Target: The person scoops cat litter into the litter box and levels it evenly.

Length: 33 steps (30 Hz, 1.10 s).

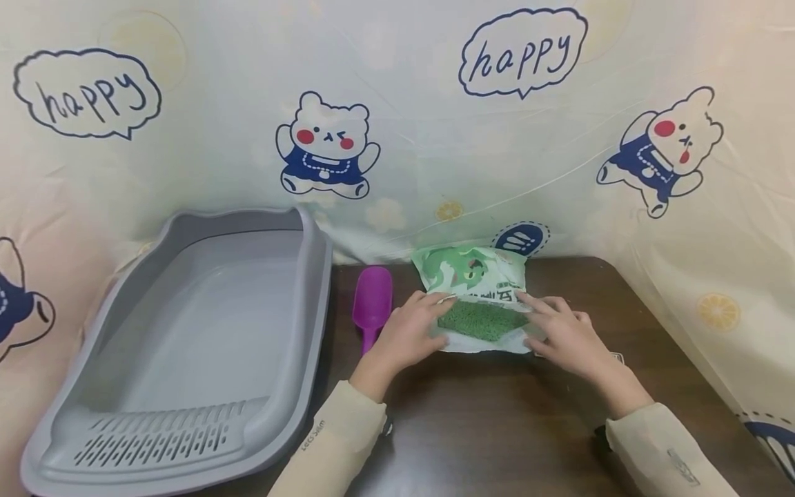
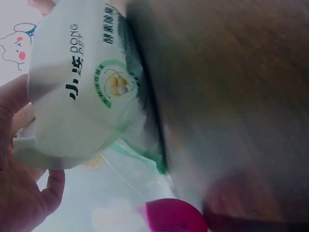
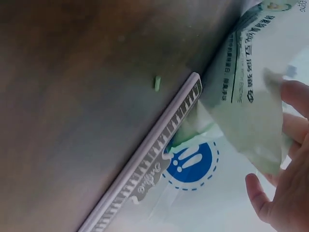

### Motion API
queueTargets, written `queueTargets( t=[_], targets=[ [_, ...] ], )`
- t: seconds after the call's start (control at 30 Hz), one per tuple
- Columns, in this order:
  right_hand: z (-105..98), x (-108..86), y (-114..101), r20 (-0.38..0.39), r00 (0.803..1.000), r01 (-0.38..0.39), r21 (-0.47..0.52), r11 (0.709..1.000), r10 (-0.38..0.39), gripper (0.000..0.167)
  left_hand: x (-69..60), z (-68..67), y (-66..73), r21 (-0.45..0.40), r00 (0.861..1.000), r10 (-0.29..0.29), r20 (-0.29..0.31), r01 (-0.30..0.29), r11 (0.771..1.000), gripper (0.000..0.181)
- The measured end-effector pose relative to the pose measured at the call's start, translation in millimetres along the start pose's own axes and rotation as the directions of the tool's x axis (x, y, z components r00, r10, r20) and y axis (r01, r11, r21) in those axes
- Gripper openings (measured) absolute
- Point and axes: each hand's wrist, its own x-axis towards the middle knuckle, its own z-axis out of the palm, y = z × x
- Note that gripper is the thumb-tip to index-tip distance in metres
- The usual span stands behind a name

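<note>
An opened bag of green litter pellets (image 1: 468, 273) lies on the dark table, its mouth toward me and pellets (image 1: 484, 320) showing inside. My left hand (image 1: 406, 331) grips the left edge of the mouth; in the left wrist view, its fingers (image 2: 13, 96) lie at the bag's edge. On the opposite side, my right hand (image 1: 568, 338) holds the right edge, with fingers (image 3: 297, 96) against the white film in the right wrist view. Part of each grip is hidden by the film. Beside my left hand lies a purple scoop (image 1: 373, 297).
A large grey litter tray (image 1: 319, 304) with a slotted front ledge takes up the left. Near my right hand lies a pale, narrow object with a ladder-like pattern (image 3: 166, 130). A single green pellet (image 3: 157, 83) lies on the table. Printed cloth hangs behind and at the sides.
</note>
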Motion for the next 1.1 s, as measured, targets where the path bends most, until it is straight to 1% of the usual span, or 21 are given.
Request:
queueTargets(
  t=[0.1, 0.17, 0.27, 0.37, 0.47, 0.53, 0.6, 0.63, 0.7, 0.87, 1.0, 1.1],
  targets=[
    [-2, -1.9, 2, -0.041, 0.999, -0.008, -0.011, 1.000, 0.007, 0.034, 0.7, 0.5, 3.4, 0.004, 0.998, 0.039, -0.041, -0.039, 0.999, 0.066],
    [-3, 0.6, 1, -0.062, 0.998, -0.008, -0.007, 1.000, 0.008, 0.044, 0.8, -0.5, 3.7, 0.024, 0.996, 0.054, -0.067, -0.052, 0.998, 0.067],
    [-1, 3.4, -1, -0.070, 0.998, -0.003, 0.001, 1.000, 0.003, 0.056, 0.2, 0.2, 3.0, 0.034, 0.994, 0.059, -0.097, -0.056, 0.998, 0.068],
    [1, 4.1, -4, -0.081, 0.997, 0.003, -0.005, 1.000, -0.004, 0.067, -0.9, 1.9, 2.2, 0.018, 0.989, 0.060, -0.133, -0.058, 0.998, 0.068],
    [2, 5.4, -8, -0.103, 0.994, 0.019, -0.022, 1.000, -0.021, 0.075, -1.1, 3.1, 1.0, -0.005, 0.979, 0.070, -0.190, -0.072, 0.997, 0.068],
    [2, 7.4, -11, -0.110, 0.993, 0.028, -0.030, 0.999, -0.031, 0.077, -0.7, 2.9, 0.2, -0.007, 0.969, 0.080, -0.235, -0.084, 0.996, 0.070],
    [1, 9.6, -13, -0.106, 0.994, 0.033, -0.038, 0.999, -0.037, 0.079, 0.1, 1.9, -0.8, -0.001, 0.958, 0.087, -0.273, -0.091, 0.996, 0.072],
    [1, 10.9, -15, -0.098, 0.994, 0.033, -0.039, 0.999, -0.037, 0.081, 0.2, 1.9, -1.6, 0.001, 0.956, 0.084, -0.282, -0.087, 0.996, 0.073],
    [1, 13.6, -17, -0.086, 0.995, 0.038, -0.039, 0.999, -0.041, 0.085, 0.4, 1.7, -3.2, 0.010, 0.955, 0.073, -0.289, -0.073, 0.997, 0.075],
    [-1, 19.6, -17, -0.074, 0.996, 0.054, 0.017, 0.998, -0.053, 0.094, 0.1, -0.3, -3.1, 0.039, 0.967, 0.036, -0.252, -0.027, 0.999, 0.079],
    [-2, 21.3, -15, -0.070, 0.996, 0.069, 0.107, 0.992, -0.061, 0.100, -3.4, -2.7, -0.9, 0.059, 0.974, 0.036, -0.224, -0.023, 0.998, 0.079],
    [-3, 20.9, -13, -0.074, 0.995, 0.083, 0.168, 0.982, -0.072, 0.104, -5.6, -4.8, 0.7, 0.071, 0.971, 0.047, -0.233, -0.031, 0.997, 0.071]
  ],
)
